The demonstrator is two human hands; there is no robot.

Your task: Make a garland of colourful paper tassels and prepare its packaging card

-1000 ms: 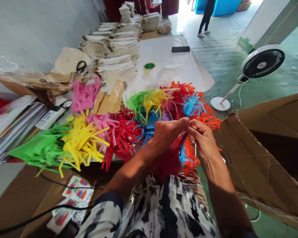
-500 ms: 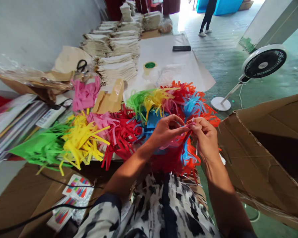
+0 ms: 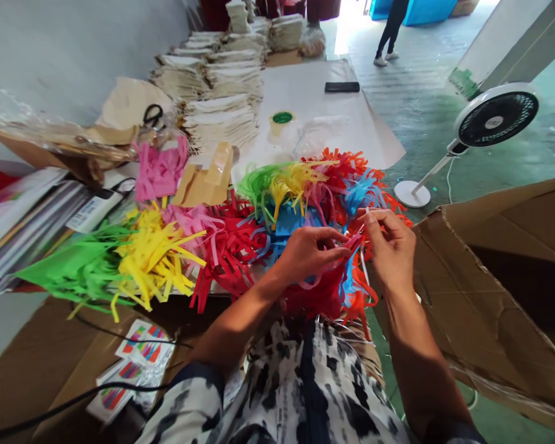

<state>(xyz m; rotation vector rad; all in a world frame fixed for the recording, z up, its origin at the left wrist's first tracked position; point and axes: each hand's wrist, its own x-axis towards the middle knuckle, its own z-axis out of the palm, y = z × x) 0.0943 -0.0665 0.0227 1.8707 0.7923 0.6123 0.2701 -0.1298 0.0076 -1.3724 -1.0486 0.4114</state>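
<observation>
A bundle of coloured paper fringe tassels [image 3: 305,191], green, yellow, pink, blue, red and orange, lies in front of me and over my lap. My left hand [image 3: 305,250] is closed in a pinch on red and pink strips at the bundle's near side. My right hand [image 3: 391,246] is raised just to the right of it, fingers pinched on a thin white string [image 3: 363,262] that runs down through the tassels. More loose fringes [image 3: 152,259], green, yellow, pink and red, are spread on the table to the left.
Stacks of beige bags [image 3: 222,92], scissors [image 3: 152,114], a tape roll [image 3: 281,120] and a black phone [image 3: 341,87] lie farther back. A standing fan [image 3: 490,120] is on the floor at right, beside a large cardboard box [image 3: 504,283]. A person's legs [image 3: 388,31] are far off.
My right hand has lifted and drawn away to the right, pulling the white string up. My left hand has stayed on the tassels, its fingers shifting slightly.
</observation>
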